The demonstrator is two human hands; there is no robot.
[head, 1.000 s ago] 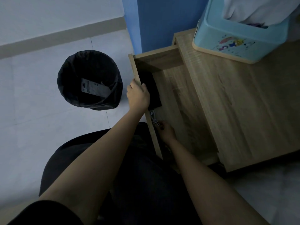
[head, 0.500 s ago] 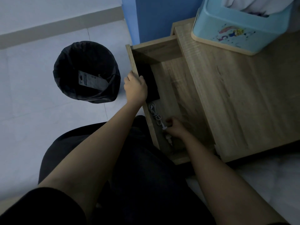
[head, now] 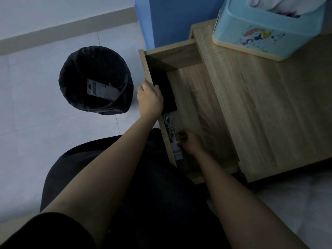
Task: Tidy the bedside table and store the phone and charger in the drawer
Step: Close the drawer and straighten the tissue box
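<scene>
The wooden drawer [head: 190,97] of the bedside table [head: 269,114] stands pulled out. A black phone [head: 165,90] lies flat in its far left corner. A white charger [head: 175,148] with its coiled cable [head: 168,124] lies along the drawer's front panel, nearer to me. My left hand [head: 150,100] grips the top edge of the front panel, partly over the phone. My right hand [head: 190,141] is inside the drawer, fingers curled against the charger's plug.
A black-lined waste bin [head: 96,80] with a card in it stands on the tiled floor to the left. A light blue tissue box [head: 260,27] sits on the table top at the back. A blue wall panel [head: 172,17] is behind the drawer.
My right hand has shifted deeper along the drawer, and the charger and cable now lie uncovered along the front panel. My left hand keeps its hold on the panel.
</scene>
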